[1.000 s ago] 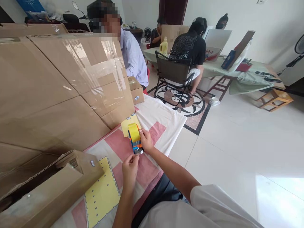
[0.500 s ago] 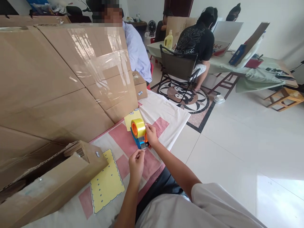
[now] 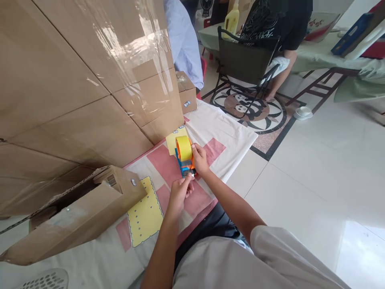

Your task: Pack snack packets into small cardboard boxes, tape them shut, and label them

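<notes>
A tape dispenser [image 3: 187, 170] with blue and orange parts carries a roll of yellow tape [image 3: 184, 148] and is held just over the cloth-covered table. My right hand [image 3: 200, 159] grips its right side. At the dispenser's lower front, by the cutter, my left hand [image 3: 180, 189] has its thumb raised and its other fingers curled; a small pale bit, which looks like the tape's end, shows at the fingertips. Behind the dispenser lies a yellow card [image 3: 172, 144], partly covered. A larger yellow sheet with a scalloped edge [image 3: 146, 212] lies left of my left hand.
Large taped cartons [image 3: 120, 72] wall off the table's far left side. An open cardboard box [image 3: 90, 216] stands at the left, a small box [image 3: 187, 94] at the far end. Beyond the table edge, a person sits on a folding chair [image 3: 248, 60].
My view has tipped downward and shifted left. My left hand has moved up against the dispenser's cutter end, its thumb now raised. The right hand keeps its hold.
</notes>
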Available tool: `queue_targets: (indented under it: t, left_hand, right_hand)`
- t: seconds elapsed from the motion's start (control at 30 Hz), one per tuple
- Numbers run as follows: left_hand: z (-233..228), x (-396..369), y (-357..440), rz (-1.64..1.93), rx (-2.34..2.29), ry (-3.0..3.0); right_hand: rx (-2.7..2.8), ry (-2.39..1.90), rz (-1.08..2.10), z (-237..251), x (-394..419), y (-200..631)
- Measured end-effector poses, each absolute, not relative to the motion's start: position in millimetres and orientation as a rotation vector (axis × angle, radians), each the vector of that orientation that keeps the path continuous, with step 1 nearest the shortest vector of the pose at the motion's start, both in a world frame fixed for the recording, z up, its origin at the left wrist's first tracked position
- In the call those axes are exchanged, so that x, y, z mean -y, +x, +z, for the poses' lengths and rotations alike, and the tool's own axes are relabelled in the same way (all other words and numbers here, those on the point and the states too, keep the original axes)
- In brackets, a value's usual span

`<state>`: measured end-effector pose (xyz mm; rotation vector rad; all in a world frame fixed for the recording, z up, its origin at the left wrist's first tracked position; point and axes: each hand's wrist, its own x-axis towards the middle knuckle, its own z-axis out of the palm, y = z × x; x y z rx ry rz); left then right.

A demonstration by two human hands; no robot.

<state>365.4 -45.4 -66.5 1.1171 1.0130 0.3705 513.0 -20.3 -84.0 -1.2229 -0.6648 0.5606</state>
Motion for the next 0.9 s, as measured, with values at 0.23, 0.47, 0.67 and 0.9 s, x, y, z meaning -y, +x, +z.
queue_targets:
  t: [0.23, 0.47, 0.67, 0.9]
  left_hand:
    - [-72, 54, 379, 0.557, -1.058, 1.001]
    - [-72, 65, 389, 0.755, -1.097, 1.02]
    - [-79, 73, 399, 0.882, -1.099, 1.089]
    - [-89, 86, 402, 0.956, -1.102, 1.16]
  right_hand:
    - [0.678, -1.248, 0.456, -79, 25, 512]
    - [0.634, -1.279, 0.46, -81, 22, 514]
    - [0.595, -1.271, 0.479, -87, 15, 518]
    - [0.59, -1.208, 0.511, -92, 13, 522]
